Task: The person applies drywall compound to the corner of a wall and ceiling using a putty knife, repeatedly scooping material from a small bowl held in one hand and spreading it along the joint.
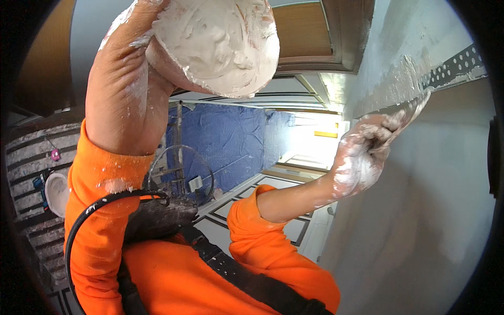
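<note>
My left hand [126,79], smeared with white paste, is raised at the upper left and grips a round bowl [197,88] from beneath and the side. Thick off-white plaster [215,39] fills the bowl; most of the fingers are hidden behind it. On the right, my paste-covered right hand [362,152] is closed round a putty knife [417,110], its blade coated in plaster. The blade's tip is at the lower edge of a grey perforated corner bead [457,65]. Wet plaster [401,79] covers the surface beside the bead.
Far below, a blue sheet [226,142] covers the floor. A slatted platform [37,231] at the left holds a white bucket [56,194] and a small pink object [55,154]. A black hose [79,226] loops past my left sleeve. A grey wall [409,210] fills the right side.
</note>
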